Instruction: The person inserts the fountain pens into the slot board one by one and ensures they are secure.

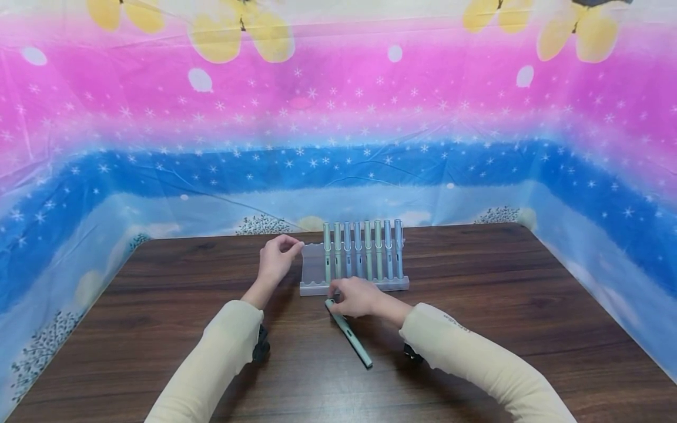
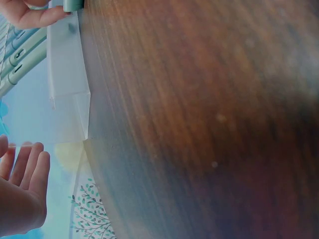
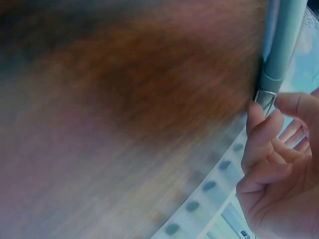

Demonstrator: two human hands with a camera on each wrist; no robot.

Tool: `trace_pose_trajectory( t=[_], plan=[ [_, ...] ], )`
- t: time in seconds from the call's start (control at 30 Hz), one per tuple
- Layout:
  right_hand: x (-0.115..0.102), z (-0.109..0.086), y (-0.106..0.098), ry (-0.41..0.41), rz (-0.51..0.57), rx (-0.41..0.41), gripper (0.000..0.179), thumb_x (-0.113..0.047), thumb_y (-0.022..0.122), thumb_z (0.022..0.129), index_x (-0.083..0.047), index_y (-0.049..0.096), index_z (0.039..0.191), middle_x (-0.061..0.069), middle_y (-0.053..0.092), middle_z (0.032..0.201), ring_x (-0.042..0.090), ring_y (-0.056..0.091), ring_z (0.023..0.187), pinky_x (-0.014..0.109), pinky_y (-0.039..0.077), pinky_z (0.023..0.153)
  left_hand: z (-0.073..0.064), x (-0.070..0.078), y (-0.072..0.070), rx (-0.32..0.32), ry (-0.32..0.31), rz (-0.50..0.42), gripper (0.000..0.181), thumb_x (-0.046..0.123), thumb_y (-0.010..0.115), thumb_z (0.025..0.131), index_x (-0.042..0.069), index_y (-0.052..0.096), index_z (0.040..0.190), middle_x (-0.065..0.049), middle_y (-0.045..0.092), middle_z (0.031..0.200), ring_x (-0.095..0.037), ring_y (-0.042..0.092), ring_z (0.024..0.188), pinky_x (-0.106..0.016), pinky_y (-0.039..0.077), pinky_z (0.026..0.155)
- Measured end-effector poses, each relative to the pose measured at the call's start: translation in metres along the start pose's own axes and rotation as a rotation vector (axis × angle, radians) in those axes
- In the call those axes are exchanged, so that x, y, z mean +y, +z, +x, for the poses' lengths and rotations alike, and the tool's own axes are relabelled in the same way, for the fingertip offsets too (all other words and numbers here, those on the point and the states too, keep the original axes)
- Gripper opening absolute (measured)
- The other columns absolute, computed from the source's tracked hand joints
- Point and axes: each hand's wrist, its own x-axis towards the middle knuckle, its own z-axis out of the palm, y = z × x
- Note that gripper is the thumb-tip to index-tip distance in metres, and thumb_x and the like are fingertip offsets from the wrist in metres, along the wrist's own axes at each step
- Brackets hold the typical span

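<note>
A clear plastic pen stand [image 1: 313,264] sits on the table, with several capped pens [image 1: 368,258] in pale green and blue upright along its middle and right. The left end of the stand shows bare slots. My left hand [image 1: 276,258] pinches the top left corner of the stand's back panel between thumb and fingers. In front of the stand, my right hand [image 1: 357,298] pinches a loose green pen [image 1: 351,336] by its clip end. The pen slants toward the near right. The right wrist view shows fingertips at the metal clip [image 3: 266,97].
The dark wood-grain table [image 1: 508,305] spreads out on both sides of the stand. A printed cloth [image 1: 296,164] with snowflakes and butterflies hangs behind and beside the table. Dark wrist-worn devices [image 1: 261,343] show under both cream sleeves [image 1: 211,358].
</note>
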Motion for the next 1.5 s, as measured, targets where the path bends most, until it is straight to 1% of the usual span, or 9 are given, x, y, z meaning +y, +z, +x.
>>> trace_pose_trajectory(
  t=[0.1,0.23,0.47,0.6,0.73,0.87,1.0,1.2,1.5],
  plan=[
    [0.0013,-0.0012,-0.0013,0.005,0.060,-0.058,0.024,-0.024,0.062,0.082,-0.011,0.055,0.101,-0.004,0.055,0.057,0.011,0.050,0.042,0.023,0.038,0.041,0.0001,-0.0001,0.0001,-0.001,-0.004,0.000,0.018,0.022,0.060,0.085,0.005,0.063,0.090,-0.009,0.064,0.086,-0.021,0.058,0.072,-0.035,0.043,0.068],
    [0.0027,-0.0020,-0.0009,0.003,0.088,-0.090,0.029,-0.027,0.065,0.080,-0.012,0.053,0.102,-0.002,0.054,0.056,0.012,0.050,0.042,0.024,0.039,0.042,0.0001,-0.0008,0.0007,0.000,-0.006,0.001,0.018,0.022,0.060,0.085,0.005,0.063,0.089,-0.009,0.064,0.086,-0.021,0.057,0.073,-0.035,0.043,0.068],
    [0.0032,-0.0013,0.0014,-0.006,0.036,-0.063,0.037,-0.033,0.068,0.076,-0.012,0.053,0.102,-0.003,0.052,0.055,0.009,0.046,0.043,0.023,0.036,0.042,0.0000,0.0001,0.0008,0.002,-0.009,0.003,0.018,0.022,0.060,0.085,0.005,0.063,0.090,-0.010,0.064,0.087,-0.021,0.058,0.073,-0.035,0.043,0.069],
    [0.0037,-0.0009,0.0019,-0.023,0.012,-0.056,0.035,-0.037,0.063,0.080,-0.011,0.054,0.103,-0.004,0.052,0.057,0.008,0.044,0.046,0.023,0.036,0.044,0.0002,-0.0002,0.0008,0.002,0.001,0.002,0.017,0.022,0.060,0.085,0.005,0.063,0.089,-0.009,0.064,0.086,-0.020,0.058,0.073,-0.034,0.043,0.067],
    [0.0053,-0.0024,-0.0013,-0.035,0.114,-0.100,0.028,-0.025,0.054,0.088,-0.008,0.054,0.109,0.000,0.054,0.062,0.012,0.048,0.045,0.025,0.041,0.045,0.0007,-0.0010,0.0010,-0.001,0.009,-0.002,0.018,0.023,0.060,0.085,0.006,0.063,0.088,-0.008,0.064,0.085,-0.020,0.059,0.072,-0.032,0.043,0.064],
    [0.0070,-0.0040,-0.0038,-0.044,0.185,-0.131,0.027,-0.014,0.052,0.089,-0.004,0.053,0.113,0.002,0.056,0.065,0.015,0.049,0.045,0.026,0.043,0.046,0.0012,-0.0011,0.0008,0.003,0.013,-0.004,0.017,0.022,0.060,0.085,0.005,0.063,0.088,-0.008,0.064,0.085,-0.020,0.059,0.072,-0.032,0.043,0.063],
    [0.0080,-0.0045,-0.0036,-0.069,0.173,-0.124,0.027,-0.014,0.057,0.086,-0.004,0.055,0.111,0.001,0.056,0.063,0.014,0.050,0.044,0.025,0.043,0.046,0.0011,-0.0014,0.0006,0.007,0.011,-0.003,0.017,0.021,0.060,0.085,0.005,0.063,0.087,-0.008,0.064,0.084,-0.020,0.058,0.072,-0.032,0.043,0.064],
    [0.0074,-0.0043,-0.0012,-0.079,0.157,-0.100,0.025,-0.021,0.062,0.082,-0.008,0.057,0.103,-0.002,0.055,0.059,0.011,0.049,0.044,0.024,0.041,0.044,0.0007,-0.0011,0.0008,0.003,0.009,-0.001,0.017,0.022,0.061,0.084,0.005,0.063,0.088,-0.008,0.064,0.084,-0.020,0.059,0.072,-0.032,0.043,0.066],
    [0.0005,-0.0042,0.0047,-0.175,-0.034,0.035,0.022,-0.018,0.064,0.077,-0.005,0.058,0.094,-0.008,0.048,0.056,0.005,0.042,0.046,0.020,0.035,0.045,0.0011,-0.0012,0.0004,0.004,0.013,0.001,0.018,0.023,0.060,0.085,0.005,0.063,0.088,-0.008,0.064,0.084,-0.020,0.059,0.072,-0.033,0.043,0.066]
  ],
)
